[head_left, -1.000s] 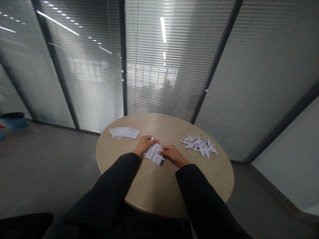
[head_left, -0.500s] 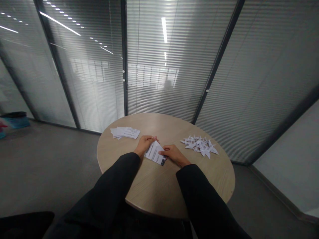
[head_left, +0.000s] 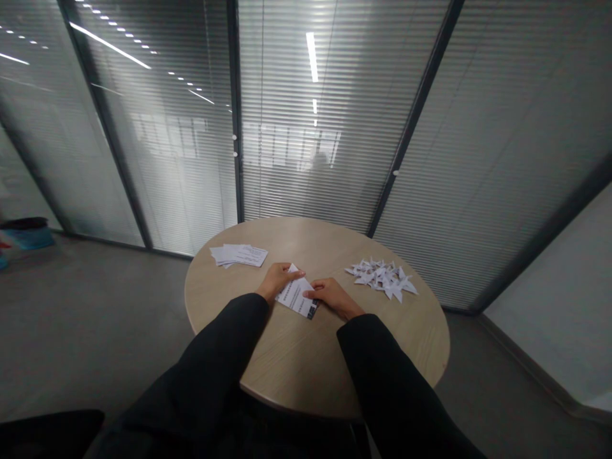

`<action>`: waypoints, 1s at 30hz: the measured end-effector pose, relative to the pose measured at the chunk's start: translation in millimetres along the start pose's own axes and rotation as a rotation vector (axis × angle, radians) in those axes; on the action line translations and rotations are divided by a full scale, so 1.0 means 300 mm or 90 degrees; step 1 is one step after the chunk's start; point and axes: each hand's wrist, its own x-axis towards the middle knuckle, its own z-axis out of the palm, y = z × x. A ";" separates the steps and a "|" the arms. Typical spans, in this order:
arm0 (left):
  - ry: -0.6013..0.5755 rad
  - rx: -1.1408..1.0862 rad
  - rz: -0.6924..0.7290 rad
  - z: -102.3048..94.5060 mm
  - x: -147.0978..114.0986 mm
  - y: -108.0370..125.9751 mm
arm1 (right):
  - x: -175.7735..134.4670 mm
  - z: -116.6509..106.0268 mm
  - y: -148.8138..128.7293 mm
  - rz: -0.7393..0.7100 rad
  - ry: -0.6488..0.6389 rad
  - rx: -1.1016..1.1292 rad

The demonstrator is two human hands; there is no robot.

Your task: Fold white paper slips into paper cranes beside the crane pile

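A printed sheet of white paper is held between my two hands over the middle of the round table. My left hand grips its upper left edge, with the thumb lying across the print. On the opposite side, my right hand pinches the sheet's right edge between thumb and fingers. A dark printed block shows at the lower right corner. Whether the paper is folded beneath my fingers, I cannot tell. Farther left lies a loose stack of printed paper sheets. To the right sits a pile of folded white paper shapes with pointed tips.
The round wooden table stands close to a glass partition with blinds. A blue bin with a dark liner is on the floor at far left. A dark rounded object shows at the lower left.
My left thumb has moved down from the paper's top corner onto its printed face. My right hand keeps nearly the same pinch. The whole view has shifted slightly.
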 end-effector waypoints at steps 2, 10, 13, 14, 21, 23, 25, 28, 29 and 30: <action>-0.014 0.027 -0.016 0.000 0.000 -0.003 | 0.002 0.001 0.006 0.006 0.007 0.015; 0.006 0.053 -0.008 -0.001 -0.011 0.012 | -0.005 0.005 -0.002 0.015 -0.010 0.024; -0.002 0.052 0.001 -0.002 -0.013 0.015 | -0.005 0.006 -0.001 0.016 -0.010 0.026; -0.005 0.051 0.003 -0.002 -0.012 0.014 | -0.005 0.006 0.000 0.017 -0.011 0.023; -0.021 0.063 0.022 -0.008 -0.001 0.003 | -0.004 0.014 -0.005 0.003 0.029 -0.011; -0.021 0.073 0.032 -0.009 -0.001 0.003 | -0.002 0.012 -0.007 -0.013 0.063 -0.008; -0.023 0.079 0.043 -0.007 -0.005 0.005 | 0.003 0.007 -0.007 -0.041 0.097 0.002; -0.039 0.085 0.048 -0.002 -0.012 0.010 | 0.012 -0.002 -0.003 -0.073 0.110 0.015; -0.042 0.088 0.047 0.000 -0.014 0.012 | 0.015 -0.004 -0.002 -0.075 0.107 0.019; -0.041 0.093 0.045 0.002 -0.016 0.014 | 0.018 -0.005 0.000 -0.074 0.105 0.023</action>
